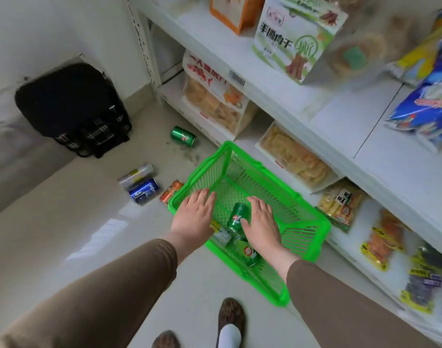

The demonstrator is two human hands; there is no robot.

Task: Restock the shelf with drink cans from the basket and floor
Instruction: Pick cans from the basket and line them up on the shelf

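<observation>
A green plastic basket [300, 194] stands on the floor beside the white shelf [277, 91]. Inside it lie a green can [238, 217], a second green can [248, 252] nearer me, and a silver can [221, 236] partly hidden under my left wrist. My left hand [193, 217] hovers over the basket's left rim, fingers spread and straight. My right hand [261, 222] reaches into the basket, fingers straight, its thumb alongside the upper green can. On the floor to the left lie a green can [183, 136], a silver can [137, 173], a blue can [144, 190] and an orange can [171, 190].
A black bag [71, 109] leans against the wall at the left. The shelf tiers hold snack boxes and bags, such as a green-and-white box [295, 36] and a blue bag [425, 101]. My feet [230, 320] stand just behind the basket.
</observation>
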